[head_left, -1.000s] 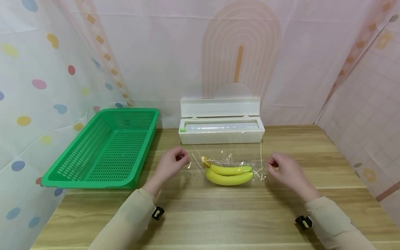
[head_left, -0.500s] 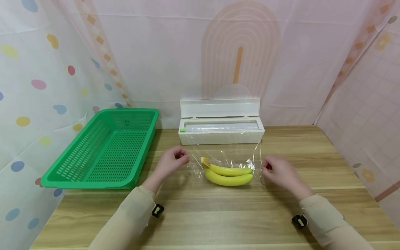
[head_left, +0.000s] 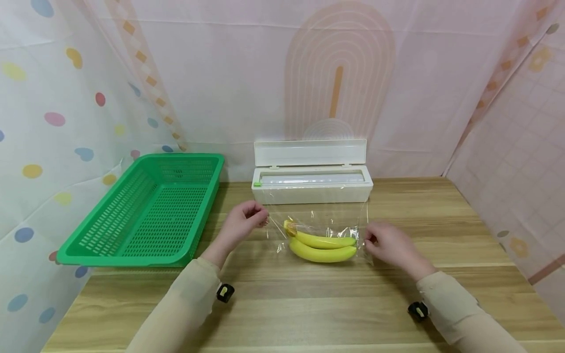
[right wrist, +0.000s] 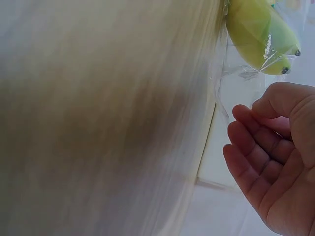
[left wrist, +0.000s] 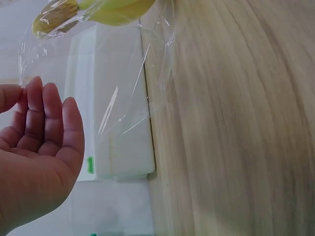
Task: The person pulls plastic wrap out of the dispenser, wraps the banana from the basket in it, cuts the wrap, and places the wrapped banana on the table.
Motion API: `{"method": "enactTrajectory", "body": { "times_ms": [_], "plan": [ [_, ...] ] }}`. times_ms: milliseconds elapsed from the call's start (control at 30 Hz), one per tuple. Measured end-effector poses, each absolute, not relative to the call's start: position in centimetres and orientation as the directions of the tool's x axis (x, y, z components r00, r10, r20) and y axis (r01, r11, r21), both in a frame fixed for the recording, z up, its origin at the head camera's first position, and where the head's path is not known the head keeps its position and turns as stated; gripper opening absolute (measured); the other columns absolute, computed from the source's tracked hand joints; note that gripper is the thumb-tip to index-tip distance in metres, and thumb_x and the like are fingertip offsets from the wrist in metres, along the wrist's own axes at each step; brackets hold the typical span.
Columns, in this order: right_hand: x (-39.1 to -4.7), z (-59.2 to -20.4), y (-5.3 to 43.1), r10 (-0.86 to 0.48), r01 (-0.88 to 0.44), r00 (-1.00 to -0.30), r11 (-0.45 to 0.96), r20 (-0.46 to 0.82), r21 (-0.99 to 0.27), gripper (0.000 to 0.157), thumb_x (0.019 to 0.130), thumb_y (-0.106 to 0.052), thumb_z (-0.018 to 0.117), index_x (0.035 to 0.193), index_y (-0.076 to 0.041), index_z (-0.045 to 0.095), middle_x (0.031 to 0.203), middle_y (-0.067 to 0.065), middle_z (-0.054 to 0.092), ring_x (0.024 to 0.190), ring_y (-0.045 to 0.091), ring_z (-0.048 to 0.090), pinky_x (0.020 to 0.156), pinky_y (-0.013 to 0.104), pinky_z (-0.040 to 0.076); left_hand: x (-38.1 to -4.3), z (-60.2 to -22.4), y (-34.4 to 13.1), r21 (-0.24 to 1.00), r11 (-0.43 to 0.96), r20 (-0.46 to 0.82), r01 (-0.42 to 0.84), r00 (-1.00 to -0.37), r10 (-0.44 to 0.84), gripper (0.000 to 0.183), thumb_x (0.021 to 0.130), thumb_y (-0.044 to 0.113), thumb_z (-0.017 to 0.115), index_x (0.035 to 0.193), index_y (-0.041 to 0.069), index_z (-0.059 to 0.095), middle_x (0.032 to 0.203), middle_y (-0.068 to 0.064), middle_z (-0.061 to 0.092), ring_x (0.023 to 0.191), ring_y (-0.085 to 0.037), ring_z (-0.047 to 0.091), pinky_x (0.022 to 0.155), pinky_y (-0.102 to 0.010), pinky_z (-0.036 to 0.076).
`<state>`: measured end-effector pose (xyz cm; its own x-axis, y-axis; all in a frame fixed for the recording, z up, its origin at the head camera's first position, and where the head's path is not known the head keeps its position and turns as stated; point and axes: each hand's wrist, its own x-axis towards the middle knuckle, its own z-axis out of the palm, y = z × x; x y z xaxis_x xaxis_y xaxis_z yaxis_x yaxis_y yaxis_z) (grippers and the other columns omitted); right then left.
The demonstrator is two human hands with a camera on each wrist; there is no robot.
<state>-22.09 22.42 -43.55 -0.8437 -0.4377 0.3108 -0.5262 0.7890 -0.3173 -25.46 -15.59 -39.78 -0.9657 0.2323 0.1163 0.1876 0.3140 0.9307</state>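
Observation:
Two joined yellow bananas (head_left: 323, 254) lie on the wooden table, with clear cling film (head_left: 315, 210) draped over them. The film runs back to a white dispenser box (head_left: 311, 195), whose lid stands up and whose roll shows inside. Left of the bananas, my left hand (head_left: 243, 223) pinches a film corner between thumb and forefinger. On the other side, my right hand (head_left: 394, 245) pinches the opposite edge, close to the banana tips. In the right wrist view the film (right wrist: 248, 73) lies against the banana tips, gathered into creases. Whether film passes under the bananas cannot be seen.
A green perforated basket (head_left: 165, 220) stands at the left of the table (head_left: 304, 314). Patterned cloth (head_left: 212, 88) hangs behind and at both sides. The box has a small green slider (head_left: 258, 184) at its left end.
My right hand has moved left, nearer the banana tips, bringing its film edge inward. My left hand has risen slightly, still pinching its corner. The bananas and box have stayed put.

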Motion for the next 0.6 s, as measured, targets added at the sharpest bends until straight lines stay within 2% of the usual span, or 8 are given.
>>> {"method": "enactTrajectory", "body": {
  "times_ms": [133,267,600],
  "plan": [
    [-22.1,-43.6,22.3,-0.448,-0.530,-0.843,0.786,0.299,-0.317,0.024,0.077,0.001,0.069,0.073,-0.017,0.054,0.069,-0.010,0.050,0.064,0.008,0.047,0.055,0.025,0.042,-25.8,-40.0,-15.6,0.944,0.286,0.106,0.166,-0.971,0.214,0.015,0.098,0.011,0.061,0.093,-0.004,0.062,0.084,-0.009,0.065,0.081,-0.019,0.062,0.080,-0.041,0.056],
    [-22.1,-43.6,22.3,-0.461,-0.537,-0.840,0.779,0.285,-0.323,0.026,0.077,0.002,0.069,0.073,-0.018,0.053,0.069,-0.011,0.049,0.064,0.007,0.046,0.055,0.024,0.042,-26.1,-40.2,-15.5,0.939,0.314,0.082,0.139,-0.979,0.189,0.013,0.098,0.010,0.061,0.091,-0.002,0.062,0.083,-0.008,0.064,0.079,-0.018,0.061,0.080,-0.043,0.056],
    [-22.0,-43.3,22.3,-0.482,-0.547,-0.836,0.771,0.262,-0.326,0.027,0.079,0.000,0.070,0.073,-0.021,0.054,0.069,-0.012,0.050,0.064,0.006,0.047,0.055,0.024,0.042,-26.9,-41.0,-15.3,0.862,0.495,-0.006,0.109,-0.974,0.226,0.013,0.095,0.012,0.064,0.087,0.002,0.065,0.079,-0.005,0.064,0.075,-0.017,0.058,0.073,-0.037,0.055]
  ]
}}
